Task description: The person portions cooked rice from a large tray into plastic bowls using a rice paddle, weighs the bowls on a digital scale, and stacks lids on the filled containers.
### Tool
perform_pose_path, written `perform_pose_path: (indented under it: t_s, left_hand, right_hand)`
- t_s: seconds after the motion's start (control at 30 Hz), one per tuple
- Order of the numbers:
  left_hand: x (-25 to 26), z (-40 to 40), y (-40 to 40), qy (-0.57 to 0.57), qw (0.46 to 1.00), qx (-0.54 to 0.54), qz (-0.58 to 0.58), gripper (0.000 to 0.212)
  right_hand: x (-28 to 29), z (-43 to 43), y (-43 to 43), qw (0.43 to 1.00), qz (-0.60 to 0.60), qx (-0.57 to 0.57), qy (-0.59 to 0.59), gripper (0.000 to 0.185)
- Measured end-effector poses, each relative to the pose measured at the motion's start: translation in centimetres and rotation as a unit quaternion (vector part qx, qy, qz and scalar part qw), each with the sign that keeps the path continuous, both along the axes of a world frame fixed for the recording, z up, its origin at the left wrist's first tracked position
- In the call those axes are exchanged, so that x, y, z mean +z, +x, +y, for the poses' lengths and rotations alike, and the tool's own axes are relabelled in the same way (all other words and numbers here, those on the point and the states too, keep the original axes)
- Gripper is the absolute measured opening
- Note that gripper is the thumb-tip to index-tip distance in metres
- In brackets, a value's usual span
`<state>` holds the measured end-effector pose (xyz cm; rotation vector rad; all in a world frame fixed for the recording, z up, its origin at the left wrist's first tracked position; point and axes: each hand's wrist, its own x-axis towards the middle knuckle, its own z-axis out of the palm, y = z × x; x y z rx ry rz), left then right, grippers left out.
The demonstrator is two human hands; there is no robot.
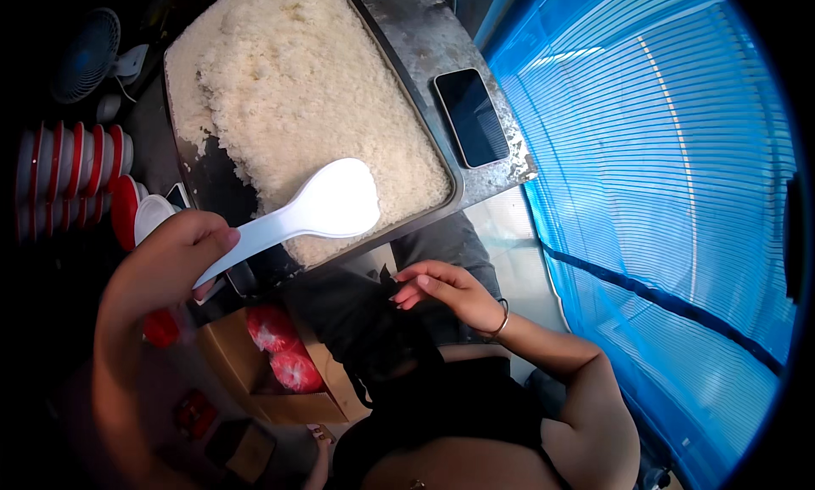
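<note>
My left hand [184, 245] is closed around the handle of a white plastic rice paddle [340, 200]. The paddle's broad head is over the near part of a large metal tray [455, 184] of cooked white rice [305, 89]; whether it touches the rice I cannot tell. Dark tray bottom shows along the left side, where rice is absent. My right hand [446, 292] is beside the tray's near edge, above dark trousers, with its fingers loosely bent and apart and nothing visible held. A bracelet circles that wrist.
A smartphone [472, 117] lies on the metal table [420, 25], right of the tray. Stacked red-and-white bowls [76, 165] and a fan [86, 55] are at the left. Below is a cardboard box [299, 407] with red wrapped items [296, 369]. Blue sheeting [637, 140] hangs at the right.
</note>
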<state>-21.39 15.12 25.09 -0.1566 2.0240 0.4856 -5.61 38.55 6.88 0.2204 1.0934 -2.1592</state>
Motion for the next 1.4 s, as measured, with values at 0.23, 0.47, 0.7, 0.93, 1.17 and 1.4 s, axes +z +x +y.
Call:
perform_pose_path:
  t_s: [0.23,0.47,0.7,0.93,1.17,1.4]
  left_hand:
    - [-3.2,1.9,-1.2,0.013,0.998,-0.03,-0.044,0.03]
    - [-9.5,-2.5,1.0,0.087,0.994,0.059,-0.035,0.03]
    - [-13.0,-1.6,1.2,0.095,0.994,0.011,0.045,0.037]
    - [-13.2,0.0,3.1,0.023,0.911,-0.245,0.33,0.023]
    - [-16.2,-1.5,3.9,-0.007,0.787,-0.344,0.512,0.021]
    - [-17.8,-2.7,3.0,0.027,0.791,-0.339,0.508,0.019]
  right_hand:
    - [0.0,1.2,-0.5,1.0,0.002,-0.023,-0.003,0.029]
    - [-0.5,1.9,-0.7,0.999,0.007,-0.036,0.009,0.027]
    - [-0.1,1.6,-0.4,0.999,0.005,-0.048,-0.003,0.026]
    - [0.1,3.5,0.1,0.992,-0.003,-0.116,0.04,0.025]
    - [0.5,4.1,-0.1,0.989,-0.007,-0.141,0.045,0.029]
    - [0.7,4.3,0.4,0.987,-0.013,-0.157,0.037,0.029]
